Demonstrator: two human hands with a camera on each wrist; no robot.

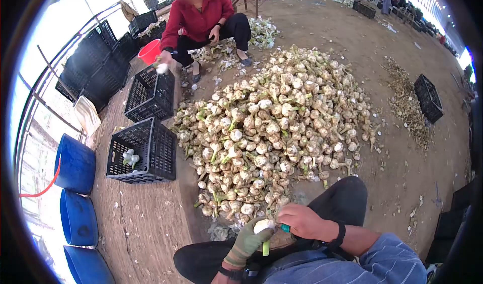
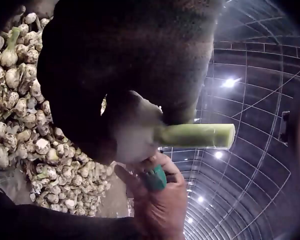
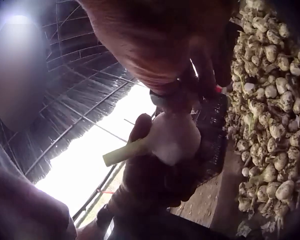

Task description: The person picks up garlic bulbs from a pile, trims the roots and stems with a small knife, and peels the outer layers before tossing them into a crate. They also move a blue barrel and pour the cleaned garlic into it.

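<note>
My gloved left hand [image 1: 250,239] grips a white garlic bulb [image 1: 263,226] in front of my lap, its cut green stem [image 1: 265,247] pointing down. My bare right hand [image 1: 301,220] holds a small teal-handled tool [image 1: 285,228] against the bulb. In the left wrist view the garlic bulb [image 2: 135,136] and its stem [image 2: 197,135] stick out from the dark glove, with the teal tool [image 2: 155,178] just below. The right wrist view shows the garlic bulb [image 3: 175,137] between both hands, the tool's working end hidden.
A big pile of garlic [image 1: 282,128] covers the dirt floor ahead. Two black crates [image 1: 143,150] [image 1: 151,93] stand to its left, the nearer holding a few bulbs. A person in a red shirt [image 1: 201,12] sits beyond. Blue barrels [image 1: 75,165] line the left edge.
</note>
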